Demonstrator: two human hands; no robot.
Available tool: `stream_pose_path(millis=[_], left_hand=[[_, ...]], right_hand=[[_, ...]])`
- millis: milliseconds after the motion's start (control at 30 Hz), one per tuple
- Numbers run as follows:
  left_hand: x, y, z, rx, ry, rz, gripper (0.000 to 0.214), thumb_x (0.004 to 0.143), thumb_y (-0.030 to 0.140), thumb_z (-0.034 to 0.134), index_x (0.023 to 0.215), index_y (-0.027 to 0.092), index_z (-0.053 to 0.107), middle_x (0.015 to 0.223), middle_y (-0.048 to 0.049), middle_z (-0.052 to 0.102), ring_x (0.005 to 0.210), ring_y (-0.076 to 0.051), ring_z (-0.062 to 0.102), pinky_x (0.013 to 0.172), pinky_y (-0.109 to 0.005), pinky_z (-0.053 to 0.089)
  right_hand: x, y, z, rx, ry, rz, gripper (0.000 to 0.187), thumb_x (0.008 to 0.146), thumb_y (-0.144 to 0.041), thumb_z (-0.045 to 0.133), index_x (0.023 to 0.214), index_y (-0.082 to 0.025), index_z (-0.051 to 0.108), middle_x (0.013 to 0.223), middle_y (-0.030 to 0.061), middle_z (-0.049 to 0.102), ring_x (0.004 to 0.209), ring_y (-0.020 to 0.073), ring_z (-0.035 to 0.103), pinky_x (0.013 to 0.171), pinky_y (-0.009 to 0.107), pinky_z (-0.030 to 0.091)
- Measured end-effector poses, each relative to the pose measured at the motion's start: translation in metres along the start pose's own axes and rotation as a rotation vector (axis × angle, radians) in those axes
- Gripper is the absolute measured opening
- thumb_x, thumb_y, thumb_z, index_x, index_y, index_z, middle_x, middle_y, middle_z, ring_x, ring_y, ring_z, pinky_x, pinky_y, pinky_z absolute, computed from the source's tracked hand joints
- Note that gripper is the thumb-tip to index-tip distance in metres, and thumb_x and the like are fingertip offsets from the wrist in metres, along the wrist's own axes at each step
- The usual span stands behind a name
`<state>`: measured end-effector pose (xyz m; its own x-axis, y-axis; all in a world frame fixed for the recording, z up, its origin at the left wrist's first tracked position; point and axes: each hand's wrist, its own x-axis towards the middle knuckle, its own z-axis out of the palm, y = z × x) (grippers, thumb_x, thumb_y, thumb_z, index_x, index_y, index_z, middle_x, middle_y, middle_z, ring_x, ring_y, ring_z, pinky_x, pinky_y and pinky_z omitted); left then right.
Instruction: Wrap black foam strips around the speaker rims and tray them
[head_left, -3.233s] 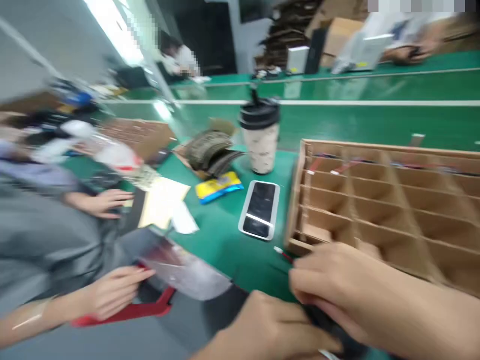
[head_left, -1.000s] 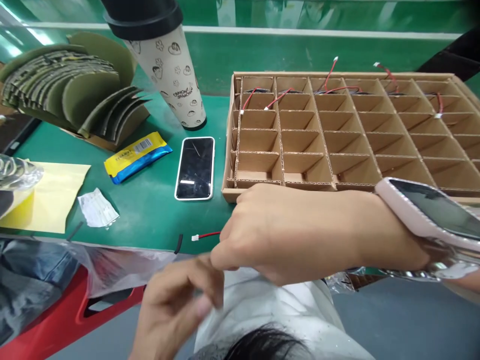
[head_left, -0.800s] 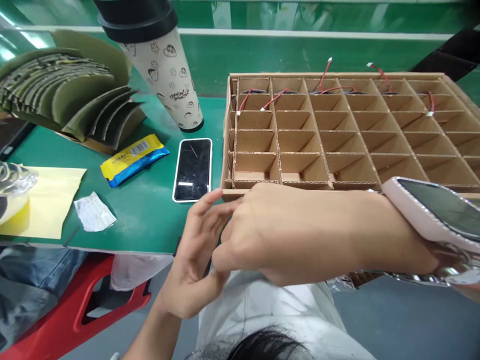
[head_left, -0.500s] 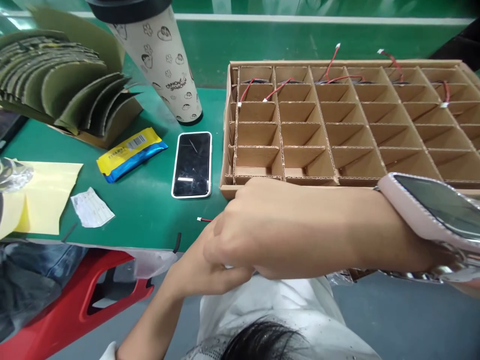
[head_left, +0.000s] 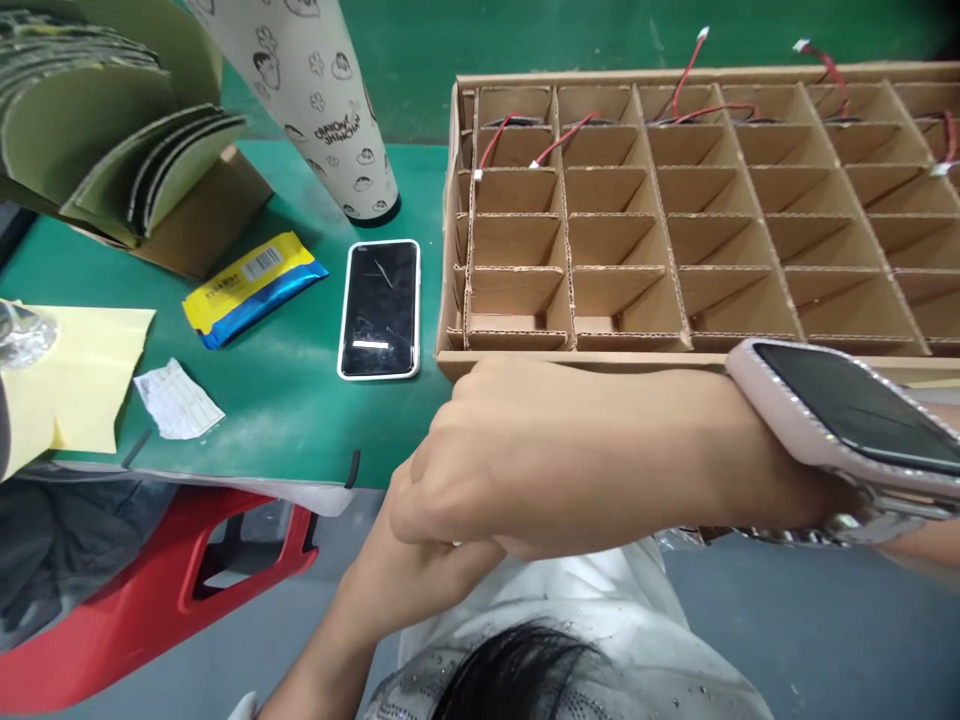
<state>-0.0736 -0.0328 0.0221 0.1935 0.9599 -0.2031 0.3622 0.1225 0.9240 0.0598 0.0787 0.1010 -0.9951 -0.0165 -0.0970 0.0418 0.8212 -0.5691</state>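
Note:
My left hand [head_left: 420, 585] comes in from the lower left, its fingers curled closed beneath my right hand. My right hand [head_left: 480, 460] reaches in from the right as a closed fist laid over it, knuckles up. Both hands meet just in front of the divided cardboard box [head_left: 562, 360], above the table's near edge. Whatever lies between their fingers is hidden; only a tiny white speck shows below the right fist. A pink-framed watch [head_left: 847, 420] sits on my right wrist.
Red leads with white plugs [head_left: 491, 150] rise from the box's back row. To the left are a phone [head_left: 380, 310], a yellow-and-blue packet [head_left: 255, 288], a patterned tumbler [head_left: 337, 120], a carton of card sheets [head_left: 210, 215], and a paper slip [head_left: 178, 400]. A red stool [head_left: 97, 630] stands below.
A short red lead with a white plug, which stuck out left of my hands, is out of sight. My hands stay together, and the box and table items appear slightly higher in view.

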Motion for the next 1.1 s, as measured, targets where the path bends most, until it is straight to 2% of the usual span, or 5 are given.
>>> stream_pose_path(millis=[267,467,733,967,1100], left_hand=[[0.001,0.000,0.001,0.096,0.028,0.048,0.030,0.074,0.023,0.056,0.103,0.019,0.061,0.091,-0.0064,0.069,0.093,-0.029,0.062,0.066,-0.031,0.049],[0.001,-0.011,0.001,0.022,0.050,-0.027,0.014,0.070,0.022,0.056,0.065,0.019,0.043,0.068,-0.0009,0.049,0.063,-0.014,0.042,0.053,-0.024,0.036],[0.001,-0.011,0.004,-0.198,0.140,0.031,0.018,0.071,0.011,0.060,0.062,0.017,0.045,0.058,0.0047,0.041,0.054,-0.008,0.038,0.048,-0.019,0.032],[-0.007,-0.010,0.016,-0.188,0.196,-0.062,0.015,0.070,0.016,0.060,0.063,0.016,0.047,0.058,0.0037,0.045,0.056,-0.008,0.044,0.051,-0.018,0.038],[-0.007,-0.008,0.022,-0.102,0.254,-0.056,0.018,0.066,0.019,0.059,0.059,0.017,0.043,0.059,0.0030,0.045,0.055,-0.009,0.042,0.048,-0.018,0.035]], right_hand=[[-0.007,0.008,0.009,-0.069,0.136,-0.071,0.012,0.082,-0.011,0.056,0.072,-0.015,0.062,0.063,-0.0048,0.050,0.049,0.0054,0.025,0.044,0.023,0.016],[-0.006,0.009,0.014,-0.022,0.127,0.053,0.005,0.079,-0.014,0.060,0.079,-0.015,0.064,0.068,-0.0059,0.057,0.050,0.0046,0.028,0.047,0.023,0.015],[-0.009,0.013,0.019,0.004,0.208,0.119,0.010,0.073,-0.008,0.060,0.078,-0.016,0.063,0.056,-0.0057,0.048,0.047,0.0044,0.024,0.046,0.021,0.014],[-0.004,0.011,0.017,0.022,0.163,0.103,0.003,0.075,-0.012,0.063,0.074,-0.015,0.063,0.052,-0.0058,0.045,0.045,0.0049,0.023,0.042,0.021,0.016],[-0.003,0.009,0.015,0.028,0.098,0.060,0.010,0.076,-0.009,0.062,0.082,-0.016,0.065,0.069,-0.0064,0.057,0.054,0.0040,0.034,0.047,0.021,0.019]])
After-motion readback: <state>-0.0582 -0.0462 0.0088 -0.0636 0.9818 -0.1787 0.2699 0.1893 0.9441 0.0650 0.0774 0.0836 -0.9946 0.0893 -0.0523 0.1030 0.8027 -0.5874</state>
